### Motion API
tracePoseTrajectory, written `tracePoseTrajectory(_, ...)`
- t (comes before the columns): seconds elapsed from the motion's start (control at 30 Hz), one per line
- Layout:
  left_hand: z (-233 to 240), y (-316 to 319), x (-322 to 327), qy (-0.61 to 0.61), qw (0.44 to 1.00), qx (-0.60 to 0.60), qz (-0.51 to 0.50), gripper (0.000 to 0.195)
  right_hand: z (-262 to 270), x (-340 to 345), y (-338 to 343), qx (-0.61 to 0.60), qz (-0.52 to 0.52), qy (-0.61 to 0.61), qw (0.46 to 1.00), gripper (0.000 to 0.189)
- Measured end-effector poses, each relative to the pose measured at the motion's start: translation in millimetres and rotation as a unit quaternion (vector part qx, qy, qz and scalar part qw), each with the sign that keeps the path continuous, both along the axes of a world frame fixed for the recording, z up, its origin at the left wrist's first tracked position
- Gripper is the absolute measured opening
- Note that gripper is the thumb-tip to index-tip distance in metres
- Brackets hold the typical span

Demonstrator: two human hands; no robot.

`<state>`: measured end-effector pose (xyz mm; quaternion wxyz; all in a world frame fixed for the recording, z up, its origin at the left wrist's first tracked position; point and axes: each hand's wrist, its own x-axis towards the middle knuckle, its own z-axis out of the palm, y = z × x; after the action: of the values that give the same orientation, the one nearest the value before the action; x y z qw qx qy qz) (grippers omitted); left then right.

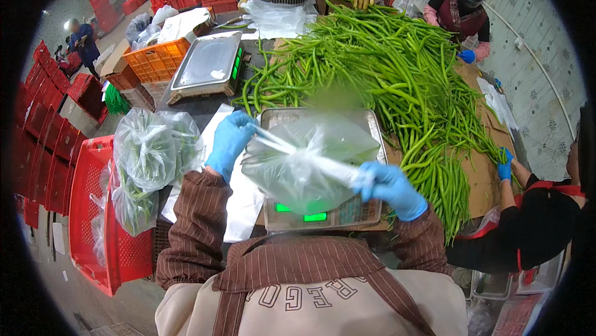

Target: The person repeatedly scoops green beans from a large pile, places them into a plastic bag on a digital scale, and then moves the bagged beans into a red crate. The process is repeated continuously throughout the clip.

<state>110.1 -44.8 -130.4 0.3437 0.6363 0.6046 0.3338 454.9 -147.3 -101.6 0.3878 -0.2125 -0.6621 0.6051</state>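
A clear plastic bag [302, 182] with green contents sits over the digital scale [274, 218] in front of me. Its twisted white neck is stretched between my hands. My left hand [231, 145], in a blue glove, pinches one end of the twist at the upper left. Gloved the same way, my right hand [391, 190] grips the other end at the lower right. Whether the bag rests on the weighing plate or hangs just above it, I cannot tell. Long green peppers [400, 70] lie heaped behind and to the right of the scale.
Filled plastic bags [145, 149] stand at the left, beside a red crate [88, 224]. A second scale [207, 61] and an orange crate [158, 59] are at the back left. Co-workers stand across the table and on the right, one with a gloved hand [504, 163] at the peppers.
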Motion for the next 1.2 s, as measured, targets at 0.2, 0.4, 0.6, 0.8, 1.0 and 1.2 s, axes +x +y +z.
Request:
tracePoseTrajectory(0.2, 82, -33, 35, -0.469, 0.806, -0.071, -0.355, 0.037, 32, -23, 27, 0.068, -0.057, 0.053, 0.995, 0.062)
tracePoseTrajectory(0.4, 84, -50, 69, -0.297, 0.911, 0.011, -0.285, 0.033, 45, -57, 30, -0.073, -0.076, 0.046, 0.993, 0.06)
tracePoseTrajectory(0.6, 19, -3, 39, -0.102, 0.99, 0.095, -0.021, 0.026, 35, -24, 5, -0.028, -0.044, -0.22, 0.974, 0.025)
tracePoseTrajectory(0.8, 51, -37, 45, -0.348, 0.894, 0.192, -0.208, 0.02, 42, -67, 23, 0.346, -0.228, -0.328, 0.849, 0.074)
tracePoseTrajectory(1.0, 41, -130, -15, -0.277, 0.9, 0.318, -0.111, 0.065, 62, -134, 50, 0.021, -0.237, -0.275, 0.931, 0.027)
tracePoseTrajectory(1.2, -56, -237, -103, -0.252, 0.947, 0.122, 0.16, 0.046, 108, -167, 92, -0.226, 0.015, 0.07, 0.972, 0.033)
